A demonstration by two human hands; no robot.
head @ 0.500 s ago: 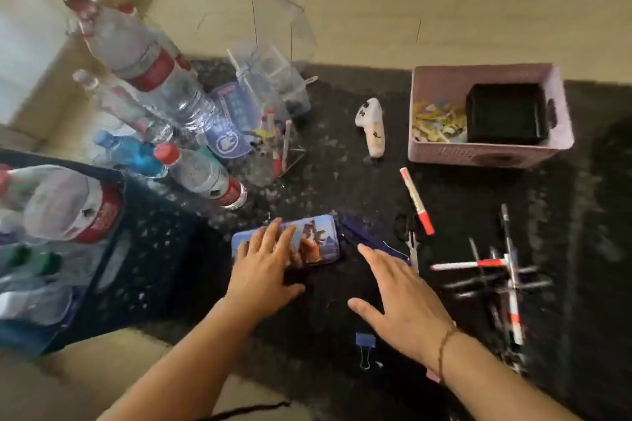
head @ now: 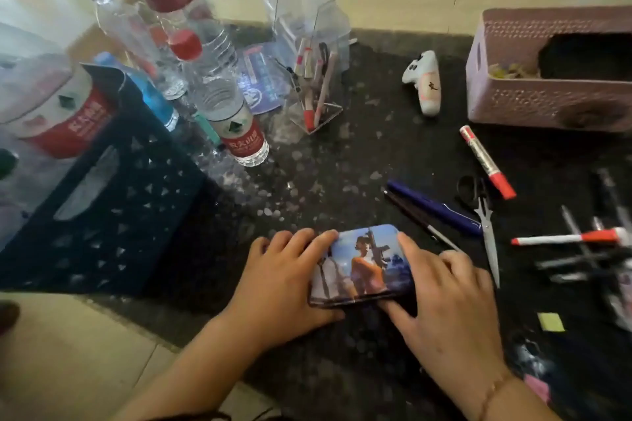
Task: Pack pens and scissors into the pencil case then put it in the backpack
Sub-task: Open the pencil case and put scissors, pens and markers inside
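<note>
The pencil case (head: 367,263), a blue tin with a printed picture on its lid, lies closed on the dark table near the front edge. My left hand (head: 284,284) grips its left end and my right hand (head: 444,297) grips its right end. Black-handled scissors (head: 484,219) lie just right of the case. A blue pen (head: 434,207) and a thin dark pen (head: 417,217) lie between the case and the scissors. Red-and-white markers (head: 487,161) (head: 571,237) and several dark pens (head: 581,260) lie further right. No backpack is in view.
A dark crate (head: 102,202) with bottles stands at the left. Water bottles (head: 225,102) and a clear pen holder (head: 314,79) stand behind. A pink basket (head: 547,102) sits back right, a white controller (head: 425,82) beside it. A yellow note (head: 550,321) lies front right.
My right hand has moved left from the bare table onto the right end of the case. The case now sits nearer the front edge, held from both ends.
</note>
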